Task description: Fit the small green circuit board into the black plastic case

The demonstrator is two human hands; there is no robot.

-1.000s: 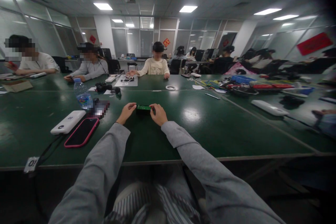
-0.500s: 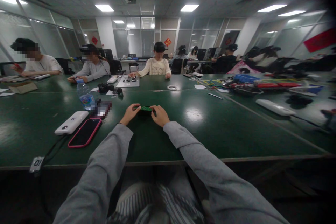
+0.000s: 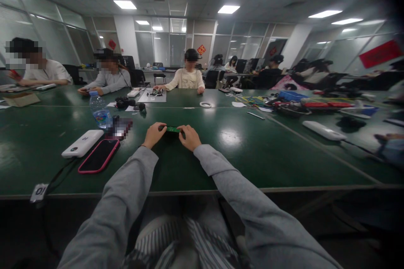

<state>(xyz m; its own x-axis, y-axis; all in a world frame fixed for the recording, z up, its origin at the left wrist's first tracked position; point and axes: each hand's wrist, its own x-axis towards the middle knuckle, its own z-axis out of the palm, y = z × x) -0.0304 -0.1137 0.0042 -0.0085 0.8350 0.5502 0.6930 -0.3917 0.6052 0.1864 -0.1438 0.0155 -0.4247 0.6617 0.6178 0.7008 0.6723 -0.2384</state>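
Observation:
Both my hands hold a small green circuit board [image 3: 172, 129], a flat piece with pale markings and a dark upper edge, just above the table. My left hand [image 3: 154, 134] pinches its left end between thumb and fingers. At the opposite end, my right hand [image 3: 190, 138] grips in the same way. The fingers cover both ends of the board. To the left of my hands lie a pink-edged phone [image 3: 99, 156], a white power bank [image 3: 82, 143] and a second phone [image 3: 120, 127] partly blurred out. Behind these stands a clear water bottle [image 3: 100, 111] with a blue cap.
The green table [image 3: 252, 155] stretches wide before me. Farther off are a white ring [image 3: 205, 104], a pen [image 3: 256, 115], a dark cable bundle [image 3: 126, 103] and tangled tools [image 3: 293, 103]. Another white power bank [image 3: 323, 130] lies at right. Several people sit around.
The view has shifted slightly, so everything on the table appears a little farther left. Both hands keep their hold on the circuit board.

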